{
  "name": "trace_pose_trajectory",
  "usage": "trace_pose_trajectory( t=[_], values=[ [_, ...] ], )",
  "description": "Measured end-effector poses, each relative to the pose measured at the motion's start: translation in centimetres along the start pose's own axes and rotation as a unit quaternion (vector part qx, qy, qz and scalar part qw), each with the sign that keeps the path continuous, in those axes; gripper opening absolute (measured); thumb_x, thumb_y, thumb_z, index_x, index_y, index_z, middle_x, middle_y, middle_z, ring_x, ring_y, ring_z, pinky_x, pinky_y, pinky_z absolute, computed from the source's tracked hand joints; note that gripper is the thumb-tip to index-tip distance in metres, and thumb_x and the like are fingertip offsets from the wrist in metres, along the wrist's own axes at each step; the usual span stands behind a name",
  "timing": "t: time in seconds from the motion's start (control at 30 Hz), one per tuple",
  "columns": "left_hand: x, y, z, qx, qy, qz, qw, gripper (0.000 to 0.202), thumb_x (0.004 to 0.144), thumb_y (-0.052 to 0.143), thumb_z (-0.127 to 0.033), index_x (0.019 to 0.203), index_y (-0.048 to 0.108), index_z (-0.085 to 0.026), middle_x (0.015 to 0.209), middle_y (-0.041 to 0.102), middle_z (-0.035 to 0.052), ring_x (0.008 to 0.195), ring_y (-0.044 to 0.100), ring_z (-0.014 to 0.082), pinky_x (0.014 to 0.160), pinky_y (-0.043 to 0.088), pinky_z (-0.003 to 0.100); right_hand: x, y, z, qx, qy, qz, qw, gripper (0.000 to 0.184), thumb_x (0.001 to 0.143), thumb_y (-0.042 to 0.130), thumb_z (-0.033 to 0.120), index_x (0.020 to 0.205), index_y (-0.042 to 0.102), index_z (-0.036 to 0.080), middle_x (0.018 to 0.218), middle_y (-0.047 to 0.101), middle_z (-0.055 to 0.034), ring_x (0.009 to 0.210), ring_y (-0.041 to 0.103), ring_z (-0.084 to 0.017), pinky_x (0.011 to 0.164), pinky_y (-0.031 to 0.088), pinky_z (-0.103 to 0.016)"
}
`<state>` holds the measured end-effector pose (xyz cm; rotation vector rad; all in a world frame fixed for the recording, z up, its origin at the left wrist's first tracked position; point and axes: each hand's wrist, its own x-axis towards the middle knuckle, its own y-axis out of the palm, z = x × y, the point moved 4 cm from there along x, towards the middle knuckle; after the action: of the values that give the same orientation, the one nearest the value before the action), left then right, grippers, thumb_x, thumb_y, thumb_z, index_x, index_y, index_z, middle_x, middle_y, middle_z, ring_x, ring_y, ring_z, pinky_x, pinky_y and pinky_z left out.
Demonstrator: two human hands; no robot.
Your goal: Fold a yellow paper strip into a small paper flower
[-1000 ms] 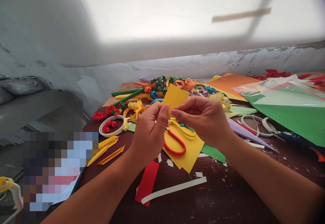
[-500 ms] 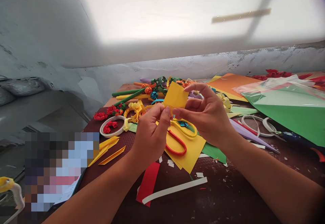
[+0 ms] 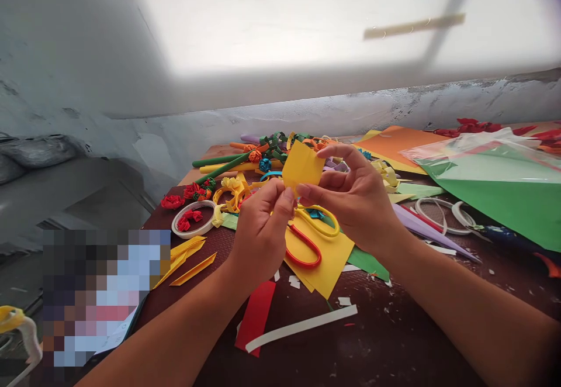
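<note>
A small square of yellow paper (image 3: 302, 166) is held up over the middle of the table. My left hand (image 3: 265, 223) pinches its lower corner between thumb and forefinger. On its right edge the fingers of my right hand (image 3: 357, 200) grip the same square, with the thumb near the bottom corner. Below the hands lie scissors (image 3: 305, 246) with one red and one yellow handle loop; their blades are hidden. They rest on a larger yellow paper sheet (image 3: 331, 264). A red paper strip (image 3: 256, 317) and a white strip (image 3: 302, 328) lie nearer me.
White tape rolls (image 3: 175, 223) lie at left, near folded yellow strips (image 3: 193, 268). Rolled paper tubes (image 3: 219, 160) and paper flowers (image 3: 173, 201) pile up behind. Green sheets (image 3: 495, 200) under clear plastic cover the right side. A wall stands behind the table.
The right thumb has shifted slightly along the lower edge of the yellow square, which now looks a little curved. Both hands stay in nearly the same place.
</note>
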<state>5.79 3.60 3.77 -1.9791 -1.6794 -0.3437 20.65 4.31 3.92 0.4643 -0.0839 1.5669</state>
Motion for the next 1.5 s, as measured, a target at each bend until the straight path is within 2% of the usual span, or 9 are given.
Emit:
trace_pose_trajectory(
  t=[0.4,0.7,0.87,0.93,1.07,1.17,1.3,1.43,1.5],
  values=[
    [-0.4,0.2,0.1,0.004,0.006,0.006,1.000,0.031,0.104,0.047,-0.032,0.075,0.051,-0.021,0.071,0.049,-0.0019,0.067,0.045,0.0142,0.065,0.039,0.029,0.0,0.0,0.3,-0.010,-0.017,0.003,1.000,0.067,0.055,0.097,0.051,0.103,0.056,0.027,0.064,0.065,0.0068,0.053,0.068,-0.016,0.050,0.054,-0.027],
    [-0.4,0.5,0.6,-0.016,-0.013,0.029,0.999,0.029,0.104,0.047,-0.035,0.078,0.049,-0.021,0.075,0.049,-0.0019,0.069,0.044,0.0141,0.067,0.038,0.029,0.0,-0.2,0.2,-0.018,-0.022,-0.006,1.000,0.065,0.057,0.097,0.046,0.104,0.056,0.028,0.067,0.067,0.0059,0.058,0.070,-0.018,0.053,0.057,-0.029],
    [-0.1,0.2,0.7,-0.017,-0.011,0.023,1.000,0.025,0.104,0.043,-0.030,0.082,0.050,-0.022,0.074,0.050,-0.0021,0.068,0.044,0.0140,0.066,0.039,0.028,1.0,-1.9,0.8,-0.053,-0.070,-0.054,0.995,0.057,0.067,0.093,0.043,0.110,0.058,0.028,0.072,0.069,0.0037,0.064,0.072,-0.018,0.062,0.061,-0.031],
    [0.0,0.1,0.5,-0.019,-0.016,0.045,0.999,0.023,0.103,0.043,-0.028,0.083,0.051,-0.022,0.073,0.050,-0.0021,0.067,0.044,0.0142,0.064,0.039,0.028,1.2,-2.4,1.2,-0.060,-0.092,-0.060,0.992,0.051,0.073,0.089,0.043,0.113,0.060,0.029,0.076,0.070,0.0029,0.064,0.072,-0.017,0.063,0.062,-0.031],
    [0.3,-0.3,-0.1,-0.016,-0.008,0.086,0.996,0.025,0.101,0.046,-0.028,0.078,0.052,-0.021,0.071,0.050,-0.0018,0.065,0.044,0.0140,0.061,0.039,0.027,0.8,-1.7,1.3,-0.061,-0.073,0.005,0.995,0.053,0.074,0.089,0.040,0.119,0.063,0.029,0.074,0.069,0.0042,0.054,0.068,-0.014,0.049,0.058,-0.026],
    [0.6,-0.8,-0.2,-0.002,0.006,0.033,0.999,0.030,0.101,0.047,-0.029,0.073,0.052,-0.021,0.069,0.052,-0.0011,0.066,0.047,0.0136,0.063,0.041,0.026,0.3,-1.1,1.2,-0.059,-0.066,0.013,0.996,0.056,0.072,0.090,0.040,0.121,0.063,0.029,0.072,0.069,0.0048,0.053,0.070,-0.015,0.045,0.056,-0.026],
    [1.0,-1.2,0.2,-0.034,-0.006,-0.029,0.999,0.025,0.101,0.052,-0.037,0.083,0.056,-0.021,0.069,0.057,-0.0016,0.062,0.052,0.0128,0.061,0.043,0.026,-0.3,-0.7,0.8,-0.082,-0.066,0.046,0.993,0.059,0.077,0.087,0.038,0.129,0.060,0.030,0.077,0.072,0.0023,0.062,0.074,-0.020,0.055,0.063,-0.031],
    [1.3,-1.8,0.5,-0.093,-0.034,-0.048,0.994,0.025,0.098,0.059,-0.040,0.082,0.055,-0.021,0.068,0.057,-0.0016,0.058,0.051,0.0121,0.059,0.042,0.026,-0.6,-0.8,1.3,-0.195,-0.168,0.106,0.961,0.067,0.079,0.086,0.029,0.139,0.057,0.036,0.110,0.076,-0.0035,0.089,0.076,-0.024,0.074,0.065,-0.036],
    [1.4,-2.0,0.5,-0.106,-0.045,-0.037,0.993,0.025,0.097,0.060,-0.038,0.080,0.055,-0.020,0.068,0.056,-0.0016,0.059,0.051,0.0118,0.060,0.042,0.026,-0.9,-0.7,1.7,-0.267,-0.246,0.136,0.922,0.052,0.083,0.082,0.023,0.131,0.065,0.036,0.120,0.074,-0.0039,0.100,0.074,-0.024,0.083,0.063,-0.036]
  ],
)
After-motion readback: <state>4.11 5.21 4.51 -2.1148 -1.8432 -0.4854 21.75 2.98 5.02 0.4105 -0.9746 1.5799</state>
